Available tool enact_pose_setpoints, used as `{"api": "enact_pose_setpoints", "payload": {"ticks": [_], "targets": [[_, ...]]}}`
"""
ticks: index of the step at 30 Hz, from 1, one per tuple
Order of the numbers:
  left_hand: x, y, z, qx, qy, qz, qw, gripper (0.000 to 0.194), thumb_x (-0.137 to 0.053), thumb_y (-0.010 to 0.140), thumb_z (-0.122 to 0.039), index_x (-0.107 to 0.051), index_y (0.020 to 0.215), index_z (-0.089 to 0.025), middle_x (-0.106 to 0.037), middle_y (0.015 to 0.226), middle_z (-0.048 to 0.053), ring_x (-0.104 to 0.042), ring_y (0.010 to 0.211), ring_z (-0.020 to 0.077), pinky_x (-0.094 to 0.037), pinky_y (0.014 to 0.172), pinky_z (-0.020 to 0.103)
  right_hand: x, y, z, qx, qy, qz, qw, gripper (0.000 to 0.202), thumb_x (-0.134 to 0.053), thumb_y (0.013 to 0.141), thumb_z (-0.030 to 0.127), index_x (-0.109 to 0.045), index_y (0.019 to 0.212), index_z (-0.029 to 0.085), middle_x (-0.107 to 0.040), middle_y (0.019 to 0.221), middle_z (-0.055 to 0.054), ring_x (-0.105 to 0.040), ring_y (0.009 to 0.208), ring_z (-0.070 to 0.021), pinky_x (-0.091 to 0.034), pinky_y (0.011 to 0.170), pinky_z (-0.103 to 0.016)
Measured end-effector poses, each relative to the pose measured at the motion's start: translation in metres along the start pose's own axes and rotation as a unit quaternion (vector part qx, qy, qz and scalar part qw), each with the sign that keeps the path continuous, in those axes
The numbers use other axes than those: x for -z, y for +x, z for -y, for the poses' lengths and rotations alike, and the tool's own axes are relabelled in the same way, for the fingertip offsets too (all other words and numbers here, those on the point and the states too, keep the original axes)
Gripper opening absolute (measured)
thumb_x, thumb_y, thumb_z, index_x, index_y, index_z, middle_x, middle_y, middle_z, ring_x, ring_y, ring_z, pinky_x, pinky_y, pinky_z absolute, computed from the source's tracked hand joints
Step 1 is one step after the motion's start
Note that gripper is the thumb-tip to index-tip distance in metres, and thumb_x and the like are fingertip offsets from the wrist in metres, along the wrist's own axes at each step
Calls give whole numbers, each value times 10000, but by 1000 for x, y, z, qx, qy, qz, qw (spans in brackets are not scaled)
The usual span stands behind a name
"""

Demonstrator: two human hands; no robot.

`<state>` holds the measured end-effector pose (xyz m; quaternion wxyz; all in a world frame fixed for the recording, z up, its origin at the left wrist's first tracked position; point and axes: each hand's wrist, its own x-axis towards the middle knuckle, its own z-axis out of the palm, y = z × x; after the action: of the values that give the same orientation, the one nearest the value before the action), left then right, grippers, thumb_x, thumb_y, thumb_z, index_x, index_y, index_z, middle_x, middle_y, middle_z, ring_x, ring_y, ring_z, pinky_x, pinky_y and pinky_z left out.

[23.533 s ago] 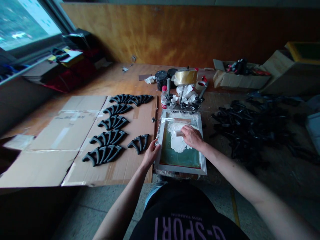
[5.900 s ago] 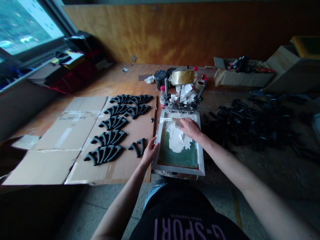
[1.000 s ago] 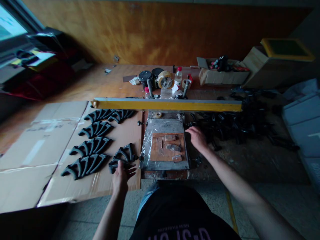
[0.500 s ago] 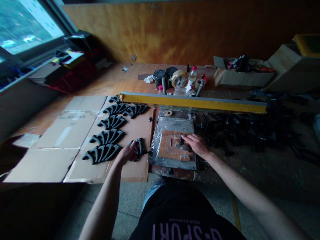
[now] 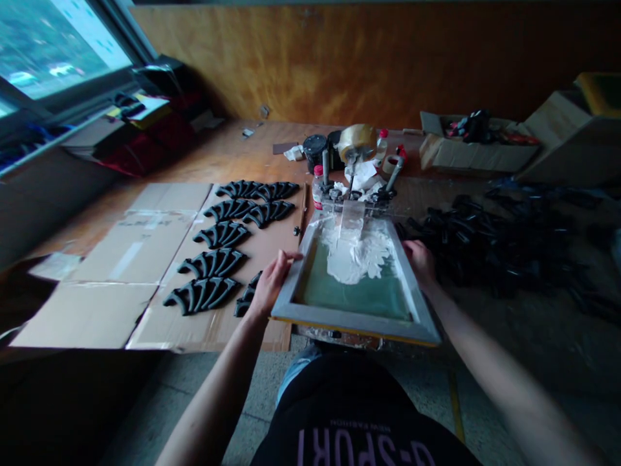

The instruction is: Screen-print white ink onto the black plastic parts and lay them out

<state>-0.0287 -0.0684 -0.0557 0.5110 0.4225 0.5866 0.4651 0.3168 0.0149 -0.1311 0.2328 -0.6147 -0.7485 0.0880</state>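
A screen printing frame [image 5: 286, 291] lies lowered before me, its grey rim around green mesh. White ink [image 5: 356, 262] spreads over the mesh's upper half, and a pale squeegee [image 5: 351, 219] rests at its far end. My left hand [image 5: 272, 279] is closed on the frame's left side, the thumb side at the rim. On the opposite side my right hand [image 5: 421, 260] grips the right rim, with some fingers hidden. The board beneath the frame is mostly covered. Rows of curved black handle-like parts [image 5: 208, 294] lie left of my left hand; a few are partly behind it.
Flattened cardboard [image 5: 97, 310] carries the black rows. A heap of black parts [image 5: 485, 246] fills the right side. Behind the frame are hinge clamps [image 5: 334, 188], a tape roll [image 5: 358, 142], a black tub [image 5: 315, 150] and bottles [image 5: 317, 188]. A cardboard box [image 5: 456, 152] stands back right.
The raised frame has come down over the board, showing its inked mesh. My right hand left the small black part on the board; my left hand left the laid-out parts. Both now hold the frame.
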Motion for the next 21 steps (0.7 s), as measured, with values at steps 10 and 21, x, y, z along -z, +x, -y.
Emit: {"api": "enact_pose_setpoints", "payload": {"ticks": [10, 21], "targets": [[-7, 15, 112, 82, 105, -31, 991, 605, -639, 775, -487, -554, 1303, -206, -701, 819, 24, -641, 707, 161, -497, 636, 249, -26, 28, 103, 151, -32, 130, 979, 111, -624, 820, 173, -642, 928, 154, -649, 933, -91, -579, 916, -225, -460, 817, -326], [-5, 12, 112, 99, 74, -34, 992, 606, -642, 758, -532, -583, 1250, -183, -713, 814, 41, -647, 669, 164, -508, 624, 259, -11, -17, 88, 298, 12, 94, 950, 211, -544, 771, 45, -677, 862, 181, -657, 871, -60, -552, 886, -207, -430, 768, -312]]}}
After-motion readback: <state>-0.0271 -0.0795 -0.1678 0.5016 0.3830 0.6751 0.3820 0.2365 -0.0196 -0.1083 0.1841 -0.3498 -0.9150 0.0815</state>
